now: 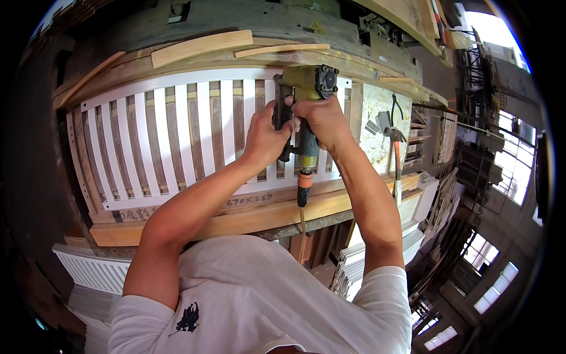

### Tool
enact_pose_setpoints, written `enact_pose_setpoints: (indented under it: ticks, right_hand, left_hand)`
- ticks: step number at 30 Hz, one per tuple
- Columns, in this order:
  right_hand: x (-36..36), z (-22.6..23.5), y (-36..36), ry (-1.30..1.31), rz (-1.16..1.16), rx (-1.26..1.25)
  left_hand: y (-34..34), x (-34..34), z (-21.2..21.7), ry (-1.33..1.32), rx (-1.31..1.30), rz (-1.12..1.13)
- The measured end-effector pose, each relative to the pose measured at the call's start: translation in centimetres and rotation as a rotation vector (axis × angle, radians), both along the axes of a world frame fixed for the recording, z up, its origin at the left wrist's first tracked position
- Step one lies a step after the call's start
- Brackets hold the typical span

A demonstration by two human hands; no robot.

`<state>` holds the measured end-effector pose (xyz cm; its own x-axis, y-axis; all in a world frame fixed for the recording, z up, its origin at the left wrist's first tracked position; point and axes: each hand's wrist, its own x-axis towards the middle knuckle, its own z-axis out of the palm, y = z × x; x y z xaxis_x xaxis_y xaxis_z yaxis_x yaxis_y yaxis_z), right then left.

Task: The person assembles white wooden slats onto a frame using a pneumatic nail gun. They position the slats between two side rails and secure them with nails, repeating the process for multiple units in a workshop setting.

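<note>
A pneumatic nail gun (307,84) with a yellow-green head, a black cap and a dark grip is held up over the right part of a white slatted panel (203,127). My right hand (323,121) is wrapped round the gun near its head and grip. On the gun's left side, my left hand (266,137) closes its fingers on the dark magazine; the fingertips are partly hidden. An air hose with an orange and black coupling (304,182) runs from the grip down toward my body. The panel lies flat in a wooden frame, its slats evenly spaced.
A claw hammer (396,154) and dark pliers (394,111) lie on a pale board (377,97) right of the panel. Loose wood strips (203,48) rest along the far edge. A wooden rail (236,219) edges the near side. More white panels (94,268) are stacked at lower left.
</note>
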<state>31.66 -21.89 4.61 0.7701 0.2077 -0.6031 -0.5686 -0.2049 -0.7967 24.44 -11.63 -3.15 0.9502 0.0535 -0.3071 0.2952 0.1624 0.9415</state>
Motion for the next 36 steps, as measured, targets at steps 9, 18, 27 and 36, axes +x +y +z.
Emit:
enact_pose_setpoints:
  ticks: [9, 18, 27, 36]
  right_hand:
    - [-0.1, 0.9, 1.4, -0.017, 0.017, -0.068]
    - [-0.7, 0.2, 4.0, -0.007, 0.055, -0.005]
    - [-0.8, 0.7, 5.0, -0.005, 0.085, -0.077]
    - [-1.5, 1.0, 7.5, 0.017, 0.114, -0.017]
  left_hand:
    - [0.9, -0.2, -0.4, 0.021, 0.058, -0.024]
    - [3.3, -1.4, 0.3, -0.007, 0.013, 0.105]
    - [4.1, -1.6, 0.0, -0.004, 0.018, 0.070]
    - [5.9, -2.6, 0.0, 0.001, 0.050, 0.177]
